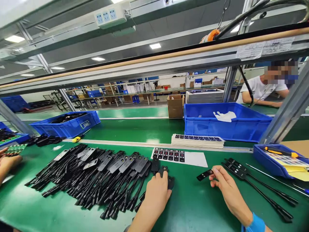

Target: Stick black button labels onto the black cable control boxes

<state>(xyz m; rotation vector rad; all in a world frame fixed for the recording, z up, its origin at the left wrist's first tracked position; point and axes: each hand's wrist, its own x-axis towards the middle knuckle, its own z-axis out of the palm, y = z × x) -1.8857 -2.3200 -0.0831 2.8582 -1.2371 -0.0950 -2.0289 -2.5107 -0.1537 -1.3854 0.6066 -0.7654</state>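
At the right end of a heap of black cabled controllers (103, 175), my left hand (156, 190) curls its fingers over one black controller (164, 169). Part of that controller is hidden under the fingers. My right hand (227, 185) pinches a thin black label (204, 175) by one end, above the green bench. Between and beyond my hands lies a white backing sheet (196, 159) with a row of similar black labels. Two labelled controllers (235, 170) with cables rest to the right of my right hand.
A stack of label sheets (198, 142) stands before a large blue bin (224, 127). Another blue bin (70, 127) is back left. At right are a small blue tray (272, 161) and a metal rod (272, 177). A co-worker's hand (9, 162) appears at far left; another person sits behind.
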